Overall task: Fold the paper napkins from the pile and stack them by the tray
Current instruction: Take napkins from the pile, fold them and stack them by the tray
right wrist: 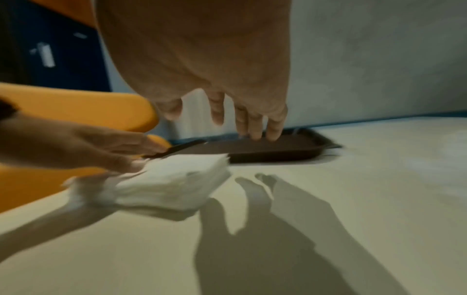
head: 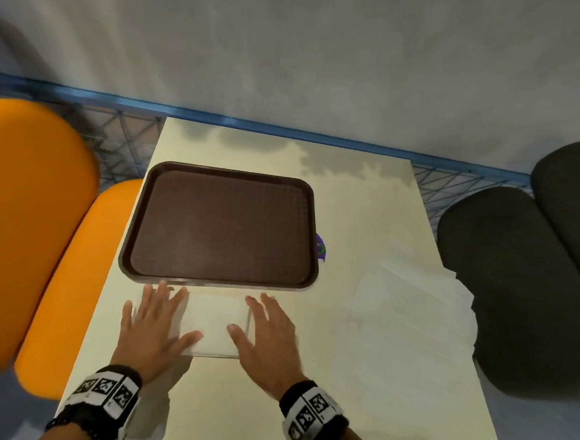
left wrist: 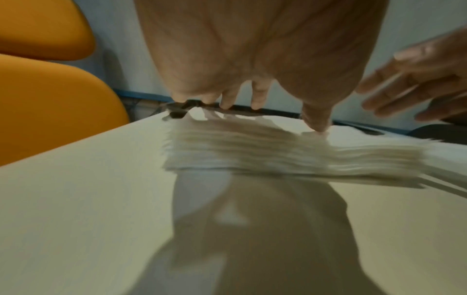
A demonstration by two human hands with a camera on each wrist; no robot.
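Note:
A dark brown tray (head: 223,225) lies on the cream table (head: 355,396). Just in front of its near rim sits a stack of folded white napkins (head: 217,324). My left hand (head: 172,314) lies flat on the stack's left part, fingers straight, and its thumb touches the top sheet. My right hand (head: 262,322) is at the stack's right edge with straight, spread fingers. In the right wrist view those fingers (right wrist: 255,123) hover above the table beside the stack (right wrist: 164,183), holding nothing. A loose pile of unfolded napkins (head: 413,297) lies at the table's right edge.
Orange seat cushions (head: 24,218) stand to the left and dark ones (head: 524,287) to the right. A blue wire rail (head: 288,130) runs along the table's far edge below a grey wall. A small purple object (head: 321,247) peeks out by the tray's right rim.

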